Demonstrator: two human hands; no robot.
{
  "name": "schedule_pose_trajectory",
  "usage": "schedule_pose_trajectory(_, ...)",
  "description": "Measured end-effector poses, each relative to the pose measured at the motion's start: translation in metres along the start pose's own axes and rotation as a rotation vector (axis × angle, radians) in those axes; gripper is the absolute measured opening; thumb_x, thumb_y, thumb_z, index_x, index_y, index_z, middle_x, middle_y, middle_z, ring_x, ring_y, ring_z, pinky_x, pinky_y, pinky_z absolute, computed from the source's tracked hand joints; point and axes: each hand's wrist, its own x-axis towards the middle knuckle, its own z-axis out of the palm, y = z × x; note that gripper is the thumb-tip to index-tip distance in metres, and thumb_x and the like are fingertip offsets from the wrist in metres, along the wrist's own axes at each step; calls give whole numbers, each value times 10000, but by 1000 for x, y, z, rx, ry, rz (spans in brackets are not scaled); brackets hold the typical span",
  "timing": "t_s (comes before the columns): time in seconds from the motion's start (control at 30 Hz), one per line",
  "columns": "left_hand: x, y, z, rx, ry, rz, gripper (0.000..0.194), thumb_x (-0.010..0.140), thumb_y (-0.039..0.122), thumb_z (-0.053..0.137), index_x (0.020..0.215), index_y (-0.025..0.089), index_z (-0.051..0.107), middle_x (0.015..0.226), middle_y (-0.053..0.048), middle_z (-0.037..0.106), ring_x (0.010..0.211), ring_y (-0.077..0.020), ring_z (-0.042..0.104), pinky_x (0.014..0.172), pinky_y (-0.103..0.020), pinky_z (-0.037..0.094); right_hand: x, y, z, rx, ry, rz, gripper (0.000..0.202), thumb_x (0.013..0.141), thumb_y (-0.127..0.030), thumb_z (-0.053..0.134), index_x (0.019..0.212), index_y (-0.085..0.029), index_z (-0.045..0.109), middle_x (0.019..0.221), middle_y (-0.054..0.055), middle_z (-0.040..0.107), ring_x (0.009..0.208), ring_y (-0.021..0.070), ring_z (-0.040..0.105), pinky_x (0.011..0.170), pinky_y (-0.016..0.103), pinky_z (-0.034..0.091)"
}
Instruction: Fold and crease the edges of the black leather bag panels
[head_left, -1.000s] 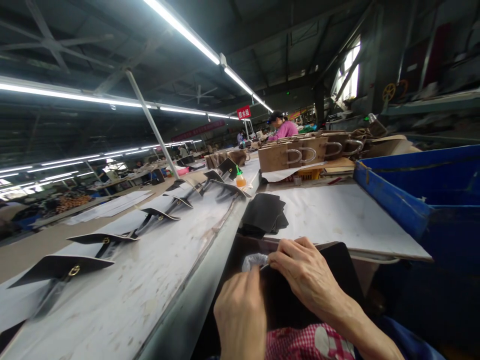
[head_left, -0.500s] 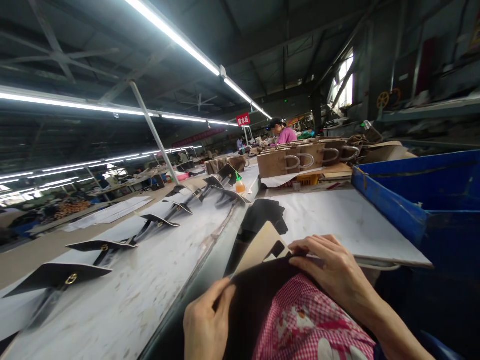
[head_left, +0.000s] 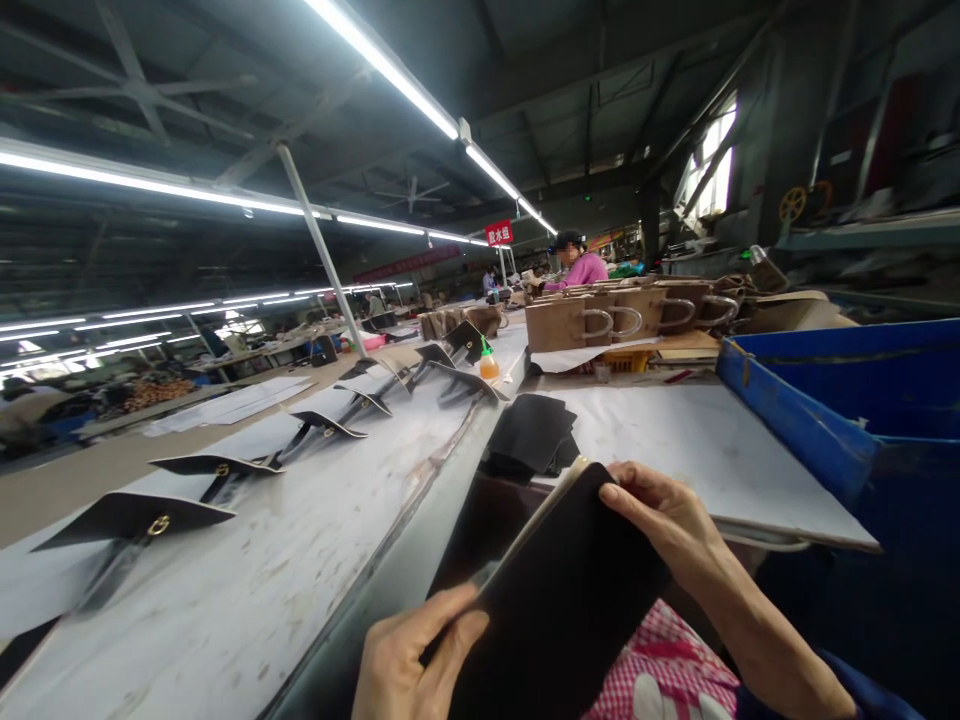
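Note:
A flat black leather piece (head_left: pixel 570 600) with a tan edge stands tilted in front of me, over my checked red apron (head_left: pixel 667 670). My left hand (head_left: pixel 409 660) pinches its lower left corner. My right hand (head_left: pixel 667 520) grips its upper right edge, fingers curled over the top. A stack of black cut pieces (head_left: pixel 534 435) lies just beyond, at the near left corner of the white work board (head_left: pixel 697 450).
A long conveyor belt (head_left: pixel 300 520) on my left carries several black flaps with gold clasps (head_left: pixel 142 515). A blue bin (head_left: pixel 855 400) stands at right. Tan bags with handles (head_left: pixel 592 320), an orange glue bottle (head_left: pixel 489 362) and a person in pink (head_left: pixel 581 265) are farther back.
The black piece has been turned over and lifted upright; a second ago it lay flat on my lap with a white cloth at its edge. Both hands shifted to its edges.

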Motion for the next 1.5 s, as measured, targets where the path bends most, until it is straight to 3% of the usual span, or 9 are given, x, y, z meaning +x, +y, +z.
schedule_pose_trajectory(0.13,-1,1,10,-53,37,-33,267,890,288,647,1127,361,745,1002,68,774,882,-141,751,799,-137,572,-3,-2,-1,-61,69,-29,513,674,-640,801,750,-155,649,663,16,569,588,112,495,508,208,380)
schedule_pose_trajectory(0.27,6,3,26,60,26,85,242,923,212,586,1063,270,774,793,44,754,724,-99,736,671,-85,544,-5,-5,1,-160,38,-121,480,747,-622,752,761,-149,669,710,42,606,635,128,533,556,219,416)
schedule_pose_trajectory(0.4,17,6,38,122,25,232,234,946,135,529,1045,117,741,780,-22,735,759,-102,741,706,-64,536,-8,-8,3,-206,5,-126,477,777,-619,723,765,-146,665,698,41,600,622,121,522,542,212,408)
schedule_pose_trajectory(0.6,22,11,52,103,77,272,193,936,91,522,922,152,704,718,-2,691,709,-98,728,761,-93,552,-10,-10,3,-240,18,-48,551,730,-690,713,749,-143,647,634,17,545,552,107,465,475,212,362)
schedule_pose_trajectory(0.97,24,13,68,223,221,433,260,918,50,556,1150,75,671,968,-99,767,891,-119,747,867,-73,512,-21,-15,11,-339,-32,-155,431,854,-576,631,757,-156,630,689,38,603,608,141,530,521,240,429)
schedule_pose_trajectory(1.03,21,14,69,144,232,413,272,914,53,557,1138,136,687,991,-66,769,886,-114,746,852,-80,523,-21,-16,14,-337,-22,-186,401,846,-549,650,764,-157,635,693,36,606,617,142,533,534,242,433)
schedule_pose_trajectory(1.17,12,17,70,-71,235,233,264,931,109,545,1060,250,728,884,26,754,789,-85,723,822,-106,533,-20,-18,16,-236,-9,-256,352,820,-487,708,722,-165,607,784,55,645,714,160,593,618,245,471)
schedule_pose_trajectory(1.27,5,17,70,-147,197,130,215,937,168,559,996,240,753,757,36,710,667,-74,672,794,-119,535,-21,-22,17,-199,-33,-317,350,849,-439,698,663,-166,584,837,68,659,784,170,630,677,248,493)
schedule_pose_trajectory(1.5,1,12,70,-170,206,7,197,933,287,587,945,226,774,824,1,753,736,-122,709,766,-159,547,-29,-30,24,-226,31,-432,325,875,-374,687,648,-168,581,772,43,641,684,129,612,602,205,490)
